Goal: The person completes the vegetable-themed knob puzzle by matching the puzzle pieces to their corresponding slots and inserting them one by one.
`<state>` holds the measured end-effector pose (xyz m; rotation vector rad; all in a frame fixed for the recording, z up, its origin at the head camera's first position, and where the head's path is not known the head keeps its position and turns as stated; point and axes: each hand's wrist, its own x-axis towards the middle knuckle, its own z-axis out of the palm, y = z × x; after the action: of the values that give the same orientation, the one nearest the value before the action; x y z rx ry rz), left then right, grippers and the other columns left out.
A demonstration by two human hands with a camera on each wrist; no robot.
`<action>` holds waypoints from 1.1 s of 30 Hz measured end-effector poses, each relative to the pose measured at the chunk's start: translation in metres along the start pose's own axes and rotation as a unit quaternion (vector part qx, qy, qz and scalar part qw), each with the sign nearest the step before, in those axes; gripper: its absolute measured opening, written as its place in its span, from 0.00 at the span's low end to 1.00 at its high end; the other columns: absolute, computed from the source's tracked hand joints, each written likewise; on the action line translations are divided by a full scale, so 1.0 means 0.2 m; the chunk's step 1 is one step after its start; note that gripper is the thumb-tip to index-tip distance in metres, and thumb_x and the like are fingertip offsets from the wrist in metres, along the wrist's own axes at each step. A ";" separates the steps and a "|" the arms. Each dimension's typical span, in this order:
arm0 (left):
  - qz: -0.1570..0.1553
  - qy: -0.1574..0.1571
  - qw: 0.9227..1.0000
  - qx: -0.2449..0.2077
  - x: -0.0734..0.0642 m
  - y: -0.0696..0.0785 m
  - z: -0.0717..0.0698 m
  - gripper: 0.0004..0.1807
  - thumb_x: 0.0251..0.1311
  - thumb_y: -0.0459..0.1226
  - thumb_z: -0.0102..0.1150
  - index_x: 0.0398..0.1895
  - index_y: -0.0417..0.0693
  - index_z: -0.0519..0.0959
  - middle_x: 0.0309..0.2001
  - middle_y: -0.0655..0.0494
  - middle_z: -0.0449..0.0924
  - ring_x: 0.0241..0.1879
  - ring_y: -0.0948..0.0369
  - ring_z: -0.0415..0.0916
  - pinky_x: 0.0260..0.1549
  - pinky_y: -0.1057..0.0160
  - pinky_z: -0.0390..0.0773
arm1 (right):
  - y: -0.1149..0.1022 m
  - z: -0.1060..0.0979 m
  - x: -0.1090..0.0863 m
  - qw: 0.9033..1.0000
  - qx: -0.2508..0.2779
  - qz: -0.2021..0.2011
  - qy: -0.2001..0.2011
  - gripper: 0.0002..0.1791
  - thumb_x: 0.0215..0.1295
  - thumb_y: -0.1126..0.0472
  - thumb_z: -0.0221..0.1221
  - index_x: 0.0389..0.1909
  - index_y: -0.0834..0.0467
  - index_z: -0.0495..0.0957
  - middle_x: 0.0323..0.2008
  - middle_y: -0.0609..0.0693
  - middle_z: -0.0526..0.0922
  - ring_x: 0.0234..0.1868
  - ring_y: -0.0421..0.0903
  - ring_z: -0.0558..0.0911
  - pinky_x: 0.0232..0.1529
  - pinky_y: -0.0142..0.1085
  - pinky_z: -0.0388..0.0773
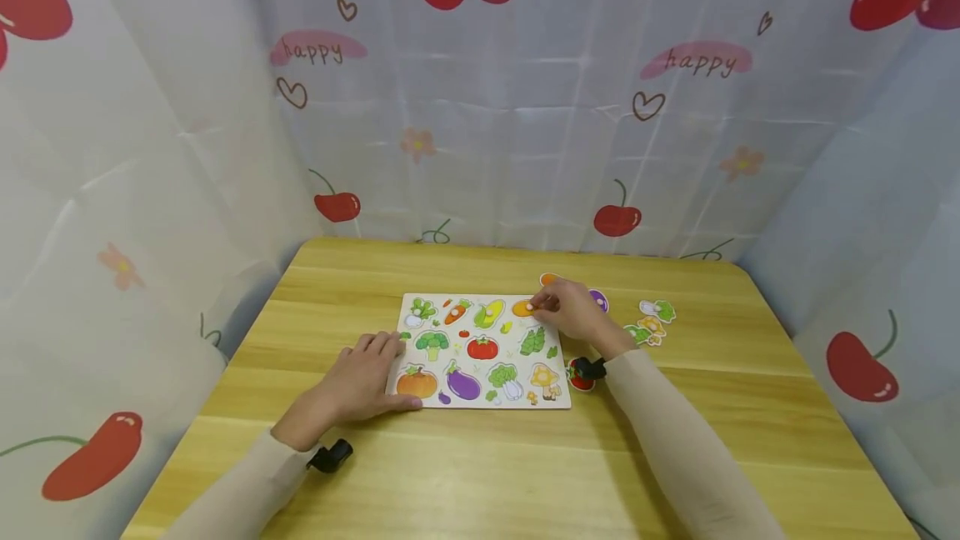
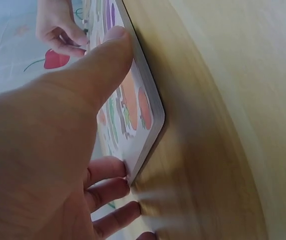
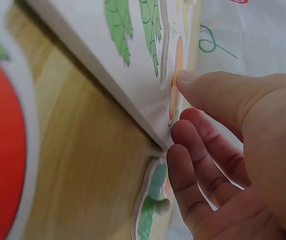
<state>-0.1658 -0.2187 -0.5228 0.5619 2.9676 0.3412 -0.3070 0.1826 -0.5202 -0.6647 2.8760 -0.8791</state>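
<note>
A white vegetable puzzle board (image 1: 442, 355) lies flat on the wooden table. Beside its left edge is my left hand (image 1: 363, 377), thumb laid on the front left corner and the other fingers along the side. The left wrist view shows that thumb (image 2: 115, 42) on the board's top. My right hand (image 1: 573, 311) is over the back right corner, where thumb and fingers pinch at an orange puzzle piece (image 1: 522, 308). In the right wrist view the thumb touches this orange piece (image 3: 175, 95); its knob is hidden. Knobbed carrot (image 1: 455, 312) and corn (image 1: 490, 313) pieces sit in the board.
Loose pieces lie right of the board: a tomato (image 1: 580, 377), a purple one (image 1: 598, 300), a bok choy (image 1: 660, 311), a mushroom (image 1: 652, 325) and a green one (image 1: 637, 335). An orange piece (image 1: 549, 279) lies behind. A cherry-print curtain (image 1: 480, 123) surrounds the table (image 1: 465, 473).
</note>
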 end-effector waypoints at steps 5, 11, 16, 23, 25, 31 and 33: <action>0.001 -0.004 1.000 -0.014 0.00 -0.03 0.00 0.61 0.64 0.72 0.79 0.85 0.40 0.72 0.84 0.37 0.72 0.81 0.35 0.71 0.68 0.27 0.79 | 0.02 -0.02 -0.05 1.000 0.002 -0.018 0.023 0.10 0.79 0.63 0.75 0.56 0.60 0.94 0.51 0.57 0.93 0.51 0.54 0.91 0.56 0.51 0.91; 0.002 -0.007 1.000 -0.023 -0.01 -0.04 0.00 0.62 0.62 0.72 0.80 0.86 0.40 0.72 0.84 0.37 0.73 0.80 0.35 0.71 0.68 0.28 0.78 | 0.08 -0.06 -0.12 0.999 0.023 -0.022 0.038 0.12 0.80 0.64 0.74 0.59 0.62 0.93 0.55 0.61 0.92 0.54 0.59 0.92 0.59 0.57 0.92; 0.001 -0.011 0.999 -0.032 -0.02 -0.04 -0.01 0.61 0.63 0.71 0.81 0.86 0.40 0.71 0.84 0.37 0.72 0.81 0.34 0.70 0.69 0.27 0.77 | 0.14 -0.13 -0.18 0.998 0.009 -0.018 0.055 0.13 0.79 0.64 0.74 0.59 0.63 0.93 0.57 0.62 0.92 0.53 0.58 0.91 0.59 0.57 0.91; 0.002 -0.011 1.000 -0.026 0.00 -0.03 -0.02 0.62 0.64 0.71 0.80 0.87 0.38 0.71 0.85 0.37 0.71 0.81 0.34 0.70 0.70 0.27 0.78 | 0.24 -0.21 -0.28 0.996 -0.015 -0.017 0.082 0.13 0.80 0.64 0.74 0.60 0.64 0.93 0.57 0.64 0.92 0.53 0.61 0.92 0.59 0.61 0.91; 0.002 -0.015 0.999 -0.029 0.00 -0.03 -0.02 0.62 0.64 0.71 0.80 0.87 0.38 0.71 0.85 0.36 0.71 0.81 0.33 0.70 0.70 0.26 0.77 | 0.27 -0.22 -0.31 0.996 -0.018 -0.013 0.086 0.14 0.80 0.64 0.74 0.60 0.64 0.93 0.57 0.64 0.93 0.54 0.62 0.93 0.58 0.61 0.92; 0.000 -0.014 0.999 -0.030 -0.01 -0.03 -0.01 0.62 0.64 0.71 0.80 0.87 0.38 0.71 0.85 0.36 0.71 0.81 0.33 0.70 0.69 0.27 0.77 | 0.32 -0.24 -0.35 0.996 -0.013 -0.009 0.084 0.13 0.80 0.63 0.75 0.59 0.63 0.93 0.57 0.64 0.92 0.54 0.63 0.92 0.57 0.60 0.93; 0.002 -0.010 1.000 -0.028 0.00 -0.03 -0.02 0.62 0.65 0.71 0.80 0.87 0.38 0.71 0.85 0.36 0.71 0.81 0.33 0.70 0.69 0.27 0.78 | 0.32 -0.23 -0.35 0.996 -0.017 -0.007 0.085 0.13 0.80 0.63 0.75 0.60 0.63 0.93 0.56 0.64 0.92 0.54 0.62 0.93 0.57 0.60 0.93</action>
<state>-0.1674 -0.2248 -0.5210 0.5603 2.9271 0.4157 -0.2770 0.2836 -0.5215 -0.6424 3.0459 -0.9328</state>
